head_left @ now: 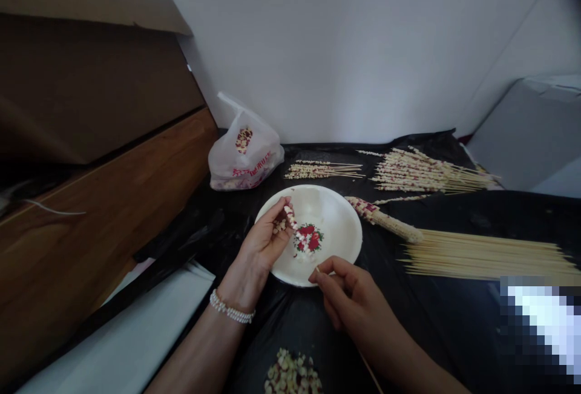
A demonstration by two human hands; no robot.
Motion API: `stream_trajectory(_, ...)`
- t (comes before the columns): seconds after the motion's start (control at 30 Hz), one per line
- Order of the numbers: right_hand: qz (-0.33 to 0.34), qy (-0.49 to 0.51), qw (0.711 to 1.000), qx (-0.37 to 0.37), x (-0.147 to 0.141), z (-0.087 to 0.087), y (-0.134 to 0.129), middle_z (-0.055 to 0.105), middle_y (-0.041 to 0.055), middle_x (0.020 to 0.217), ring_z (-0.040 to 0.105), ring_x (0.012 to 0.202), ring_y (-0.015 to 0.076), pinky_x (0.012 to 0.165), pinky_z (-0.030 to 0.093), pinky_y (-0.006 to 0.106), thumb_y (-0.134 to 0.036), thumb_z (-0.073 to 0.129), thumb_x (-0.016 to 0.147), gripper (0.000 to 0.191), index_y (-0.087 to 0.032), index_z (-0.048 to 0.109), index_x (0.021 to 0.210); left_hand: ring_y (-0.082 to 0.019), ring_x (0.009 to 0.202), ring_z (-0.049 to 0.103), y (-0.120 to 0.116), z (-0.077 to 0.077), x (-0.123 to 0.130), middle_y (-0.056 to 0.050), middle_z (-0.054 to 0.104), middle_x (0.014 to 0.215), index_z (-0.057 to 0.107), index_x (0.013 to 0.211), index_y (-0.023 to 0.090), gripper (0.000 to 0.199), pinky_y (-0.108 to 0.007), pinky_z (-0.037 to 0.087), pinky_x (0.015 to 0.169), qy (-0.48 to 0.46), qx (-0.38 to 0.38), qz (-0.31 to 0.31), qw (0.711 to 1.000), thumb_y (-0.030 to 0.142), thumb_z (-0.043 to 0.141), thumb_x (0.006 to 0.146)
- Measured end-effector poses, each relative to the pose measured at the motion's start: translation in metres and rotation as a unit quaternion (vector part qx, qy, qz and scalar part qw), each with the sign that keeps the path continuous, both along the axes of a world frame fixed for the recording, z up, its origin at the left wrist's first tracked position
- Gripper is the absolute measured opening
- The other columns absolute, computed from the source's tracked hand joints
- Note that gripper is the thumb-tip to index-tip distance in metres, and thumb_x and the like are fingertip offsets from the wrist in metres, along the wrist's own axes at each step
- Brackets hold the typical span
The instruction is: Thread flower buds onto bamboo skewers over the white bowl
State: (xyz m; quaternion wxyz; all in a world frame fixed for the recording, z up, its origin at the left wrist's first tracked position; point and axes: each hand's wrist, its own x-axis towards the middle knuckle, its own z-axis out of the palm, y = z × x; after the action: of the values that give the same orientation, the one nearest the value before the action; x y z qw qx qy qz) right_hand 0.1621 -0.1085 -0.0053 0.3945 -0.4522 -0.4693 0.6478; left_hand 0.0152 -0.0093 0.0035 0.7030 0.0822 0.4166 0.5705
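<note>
My left hand [265, 239] is over the left side of a white bowl [342, 233], its fingers closed at the top of a skewer threaded with red and white kernels [291, 218]. Some loose kernels [279, 225] rest in its curled fingers. At the bowl's near right edge, my right hand [347, 297] pinches the lower part of what looks like the same skewer. Its bare end [372, 374] shows below that hand. Red flowers are printed on the bowl's bottom. More kernels [293, 373] lie in a pile at the bottom of the view.
Behind the bowl are a plastic bag [247, 161], a small group of threaded skewers [313, 169] and a larger pile [408, 170]. To the right lie a partly stripped corn cob [385, 219] and bare sticks [485, 255]. Wood [113, 218] borders the left.
</note>
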Motion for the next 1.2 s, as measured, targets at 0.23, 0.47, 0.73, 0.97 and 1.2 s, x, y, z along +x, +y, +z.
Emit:
stream_trajectory(0.23, -0.007, -0.033, 0.999, 0.018, 0.001, -0.006, 0.001, 0.038, -0.0102, 0.045, 0.029, 0.042, 0.0064, 0.041, 0.018, 0.021, -0.034, 0.052, 0.092, 0.023, -0.017, 0.055, 0.077, -0.009, 0.053, 0.061, 0.002, 0.002, 0.005, -0.002, 0.067, 0.067, 0.068, 0.090, 0.010, 0.011, -0.018, 0.052, 0.057, -0.023, -0.019, 0.031, 0.999, 0.007, 0.064, 0.080)
stream_trajectory(0.47, -0.011, -0.033, 0.999, 0.025, 0.000, -0.008, 0.000, 0.037, -0.0103, 0.046, 0.029, 0.042, 0.0071, 0.041, 0.017, 0.022, -0.034, 0.052, 0.092, 0.022, -0.018, 0.055, 0.078, -0.009, 0.056, 0.061, 0.002, 0.000, 0.005, -0.003, 0.067, 0.068, 0.068, 0.085, 0.009, 0.007, -0.017, 0.052, 0.057, -0.019, 0.010, 0.041, 0.999, 0.006, 0.063, 0.081)
stream_trajectory(0.73, -0.013, -0.051, 0.998, 0.042, 0.004, -0.004, 0.006, 0.039, -0.0104, 0.044, 0.032, 0.041, 0.0074, 0.043, 0.022, 0.021, -0.038, 0.050, 0.092, 0.025, -0.017, 0.055, 0.079, -0.008, 0.061, 0.063, -0.006, 0.004, 0.008, -0.005, 0.069, 0.077, 0.070, 0.094, 0.009, 0.014, -0.015, 0.050, 0.051, 0.015, 0.030, -0.031, 0.999, 0.015, 0.069, 0.081)
stream_trajectory(0.97, 0.061, -0.095, 0.993, 0.044, 0.012, 0.001, 0.012, 0.051, -0.0051, 0.047, 0.036, 0.043, 0.0077, 0.044, 0.024, 0.021, -0.037, 0.051, 0.093, 0.027, -0.016, 0.059, 0.077, -0.005, 0.055, 0.059, -0.001, 0.001, 0.005, -0.003, 0.066, 0.074, 0.069, 0.091, 0.008, 0.010, -0.012, 0.050, 0.051, 0.002, 0.040, 0.003, 0.999, 0.010, 0.062, 0.085)
stream_trajectory(1.2, 0.058, -0.036, 0.997, -0.018, 0.028, 0.012, 0.025, 0.052, -0.0065, 0.045, 0.030, 0.035, 0.0047, 0.038, 0.019, 0.018, -0.042, 0.056, 0.090, 0.027, -0.016, 0.061, 0.087, -0.011, 0.068, 0.065, 0.005, 0.001, -0.001, -0.008, 0.068, 0.081, 0.064, 0.103, 0.005, 0.020, -0.017, 0.055, 0.059, -0.060, -0.009, 0.029, 0.998, 0.011, 0.048, 0.093)
